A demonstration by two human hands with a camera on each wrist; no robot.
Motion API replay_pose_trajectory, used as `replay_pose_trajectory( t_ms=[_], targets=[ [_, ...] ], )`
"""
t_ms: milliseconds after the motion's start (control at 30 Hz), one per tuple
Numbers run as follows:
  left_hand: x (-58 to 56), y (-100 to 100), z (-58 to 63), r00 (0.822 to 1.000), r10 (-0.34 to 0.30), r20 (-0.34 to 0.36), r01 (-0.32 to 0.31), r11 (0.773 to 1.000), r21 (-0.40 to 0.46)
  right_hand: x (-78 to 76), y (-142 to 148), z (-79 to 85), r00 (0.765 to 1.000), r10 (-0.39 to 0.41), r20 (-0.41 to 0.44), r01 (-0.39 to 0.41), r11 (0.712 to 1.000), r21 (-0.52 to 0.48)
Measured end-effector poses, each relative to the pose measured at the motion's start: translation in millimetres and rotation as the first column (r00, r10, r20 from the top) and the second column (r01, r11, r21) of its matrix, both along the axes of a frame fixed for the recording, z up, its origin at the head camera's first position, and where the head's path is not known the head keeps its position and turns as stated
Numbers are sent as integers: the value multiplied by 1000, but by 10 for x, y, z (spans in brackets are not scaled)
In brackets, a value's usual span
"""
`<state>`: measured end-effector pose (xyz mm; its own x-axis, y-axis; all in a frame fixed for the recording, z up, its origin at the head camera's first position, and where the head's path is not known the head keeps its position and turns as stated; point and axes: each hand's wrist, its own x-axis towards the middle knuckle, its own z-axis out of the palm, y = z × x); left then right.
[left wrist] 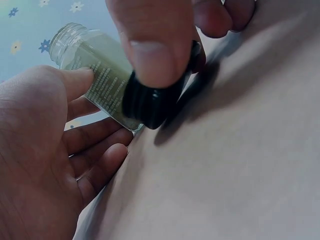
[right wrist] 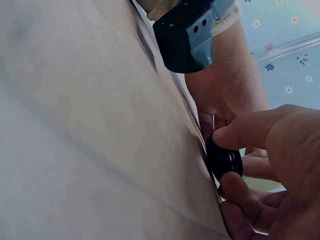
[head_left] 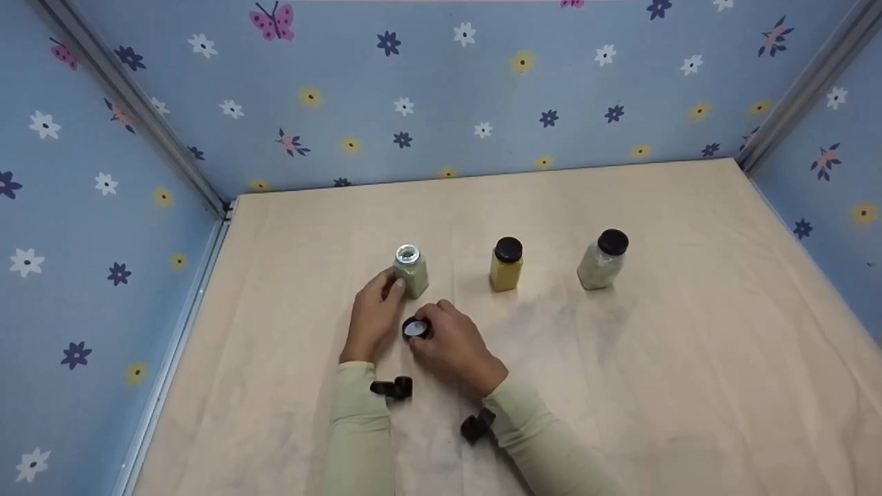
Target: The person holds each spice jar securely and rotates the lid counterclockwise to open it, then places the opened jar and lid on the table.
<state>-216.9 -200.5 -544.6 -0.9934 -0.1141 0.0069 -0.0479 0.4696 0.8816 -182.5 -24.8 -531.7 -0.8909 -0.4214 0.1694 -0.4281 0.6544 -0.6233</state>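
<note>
An uncapped square glass jar of pale green powder (head_left: 413, 279) stands upright on the table, its mouth bare. My left hand (head_left: 375, 313) holds it low on its left side, the thumb along the printed face in the left wrist view and the other fingers behind and below. Just in front of the jar, my right hand (head_left: 456, 341) pinches a black screw lid (head_left: 415, 329) between thumb and fingers. The lid's white inner face points up in the head view. It is close over the tabletop, with its ribbed side visible to the left wrist camera (left wrist: 150, 107).
To the right stand a capped jar of yellow powder (head_left: 506, 274) and, farther right, a capped jar with pale greenish contents (head_left: 599, 267). A beige cloth (head_left: 689, 358) covers the table. Blue flower-patterned walls (head_left: 455, 83) enclose its back and sides.
</note>
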Motion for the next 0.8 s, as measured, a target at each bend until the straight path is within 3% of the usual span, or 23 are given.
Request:
replay_pose_trajectory(
  t_ms=[500,800],
  targets=[
    [49,12,2,1000,4,20,-4,1000,-13,24,24,0,999,32,28,-32,999,-11],
    [62,11,8,1000,17,-8,-17,1000,-1,-17,72,-18,997,44,56,-38,994,-100]
  ],
)
